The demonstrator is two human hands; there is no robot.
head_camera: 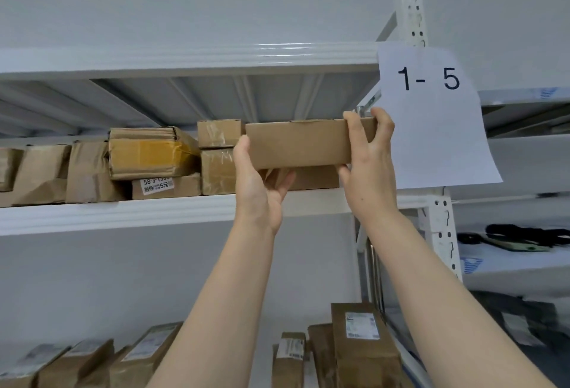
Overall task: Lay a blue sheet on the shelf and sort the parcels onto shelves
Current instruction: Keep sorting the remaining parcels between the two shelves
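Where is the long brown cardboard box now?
Head view, right of centre: the long brown cardboard box is at the white metal shelf, gripped by left hand and right hand, beside the white paper sign.

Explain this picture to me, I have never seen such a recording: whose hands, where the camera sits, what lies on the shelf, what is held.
No machine here: a person works with bare hands, and the one picture comes from a camera worn on their head. The left hand and right hand grip the ends of a flat brown cardboard box at the right end of a white metal shelf. Brown taped parcels fill that shelf further left. A white paper sign reading 1- 5 hangs beside the box. Upright brown parcels stand on the level below.
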